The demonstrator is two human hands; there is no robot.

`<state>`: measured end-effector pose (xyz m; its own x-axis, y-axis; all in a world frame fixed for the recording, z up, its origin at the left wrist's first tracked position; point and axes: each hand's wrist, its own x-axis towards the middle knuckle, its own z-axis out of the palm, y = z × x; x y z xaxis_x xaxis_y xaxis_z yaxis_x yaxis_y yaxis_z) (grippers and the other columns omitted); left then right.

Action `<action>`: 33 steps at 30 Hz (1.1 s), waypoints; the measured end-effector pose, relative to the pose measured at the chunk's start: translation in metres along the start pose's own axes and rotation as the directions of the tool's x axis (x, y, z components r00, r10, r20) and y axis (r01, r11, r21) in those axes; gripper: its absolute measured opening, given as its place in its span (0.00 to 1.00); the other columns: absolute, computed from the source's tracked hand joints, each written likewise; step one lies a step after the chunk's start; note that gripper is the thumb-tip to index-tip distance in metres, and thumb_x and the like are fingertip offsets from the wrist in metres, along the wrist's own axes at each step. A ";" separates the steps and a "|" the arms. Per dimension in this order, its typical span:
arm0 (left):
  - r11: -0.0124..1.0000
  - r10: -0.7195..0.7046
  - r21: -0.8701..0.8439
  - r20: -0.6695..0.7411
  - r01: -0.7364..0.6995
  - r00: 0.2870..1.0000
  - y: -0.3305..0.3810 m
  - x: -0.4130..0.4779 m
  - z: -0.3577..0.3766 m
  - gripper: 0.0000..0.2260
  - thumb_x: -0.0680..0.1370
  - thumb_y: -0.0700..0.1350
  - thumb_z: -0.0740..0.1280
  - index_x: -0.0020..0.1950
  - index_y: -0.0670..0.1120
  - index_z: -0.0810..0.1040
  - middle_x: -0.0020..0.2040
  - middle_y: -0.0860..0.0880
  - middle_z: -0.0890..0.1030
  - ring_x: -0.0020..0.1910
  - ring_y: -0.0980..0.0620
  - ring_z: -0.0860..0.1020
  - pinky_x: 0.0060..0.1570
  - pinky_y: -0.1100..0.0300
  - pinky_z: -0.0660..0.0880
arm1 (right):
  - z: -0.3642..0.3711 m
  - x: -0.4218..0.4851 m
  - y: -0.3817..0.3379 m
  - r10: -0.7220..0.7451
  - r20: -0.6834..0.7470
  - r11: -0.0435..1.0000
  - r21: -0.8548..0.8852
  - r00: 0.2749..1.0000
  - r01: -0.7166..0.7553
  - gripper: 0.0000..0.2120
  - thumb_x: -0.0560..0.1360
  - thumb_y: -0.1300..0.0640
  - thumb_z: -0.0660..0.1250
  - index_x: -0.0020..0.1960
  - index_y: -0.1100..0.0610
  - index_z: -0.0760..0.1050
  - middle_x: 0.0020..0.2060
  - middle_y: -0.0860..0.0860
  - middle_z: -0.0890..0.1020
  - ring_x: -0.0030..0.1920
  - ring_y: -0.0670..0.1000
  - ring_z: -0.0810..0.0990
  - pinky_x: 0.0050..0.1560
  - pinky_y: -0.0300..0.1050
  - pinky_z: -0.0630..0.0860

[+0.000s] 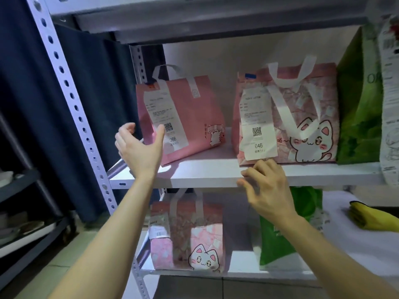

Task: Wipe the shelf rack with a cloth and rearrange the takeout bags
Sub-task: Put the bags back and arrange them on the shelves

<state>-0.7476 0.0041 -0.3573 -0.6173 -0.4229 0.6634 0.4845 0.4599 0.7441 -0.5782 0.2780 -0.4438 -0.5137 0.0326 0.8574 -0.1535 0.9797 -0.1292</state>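
One plain pink bag point(194, 108), one cat bag point(323, 100) on shelf point(194, 175); left hand point(140, 147), right hand point(267, 190): grip released

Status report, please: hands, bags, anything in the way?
Left hand open beside tilted pink bag 366. Right hand open at shelf edge, under cat bag 046. Yellow cloth aside, unheld. Nothing blocking.

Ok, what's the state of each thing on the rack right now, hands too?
Left hand, open, by the 366 bag, holding nothing.
Right hand, loosely curled at the shelf edge, empty.
366 bag, standing, turned askew.
046 bag, upright, one handle flopped.
Upper green bag, upright.
Lower cat bag, upright.
Lower green bag, upright.
Yellow cloth, folded, lying aside.
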 end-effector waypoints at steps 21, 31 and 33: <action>0.995 0.002 -0.099 -0.077 -0.010 0.997 0.080 -0.073 -0.122 0.10 0.84 0.45 0.66 0.50 0.41 0.70 0.40 0.51 0.73 0.40 0.54 0.70 0.41 0.58 0.67 | -0.019 0.028 -0.009 0.148 0.278 0.987 0.019 0.949 -0.160 0.09 0.81 0.48 0.68 0.49 0.52 0.83 0.46 0.47 0.81 0.49 0.51 0.77 0.49 0.49 0.76; 0.979 -0.025 -0.199 0.045 0.034 0.999 0.122 -0.177 -0.174 0.12 0.86 0.45 0.68 0.47 0.42 0.70 0.40 0.47 0.73 0.37 0.54 0.70 0.40 0.55 0.69 | -0.143 -0.024 -0.018 0.169 0.338 0.641 0.676 0.926 -0.364 0.27 0.79 0.27 0.62 0.75 0.35 0.67 0.70 0.41 0.79 0.67 0.44 0.80 0.65 0.50 0.78; 0.971 -0.027 -0.235 0.100 0.050 0.995 0.140 -0.196 -0.166 0.10 0.86 0.45 0.69 0.47 0.46 0.72 0.42 0.47 0.76 0.40 0.52 0.74 0.42 0.52 0.73 | -0.167 -0.029 -0.017 0.183 0.288 0.622 0.707 0.940 -0.337 0.19 0.81 0.34 0.67 0.69 0.37 0.70 0.55 0.37 0.85 0.51 0.38 0.85 0.50 0.41 0.84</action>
<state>-0.4557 0.0219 -0.3701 -0.6891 -0.3546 0.6321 0.5855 0.2416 0.7738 -0.4197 0.2936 -0.3832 -0.7541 0.1524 0.6388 -0.5187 0.4583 -0.7217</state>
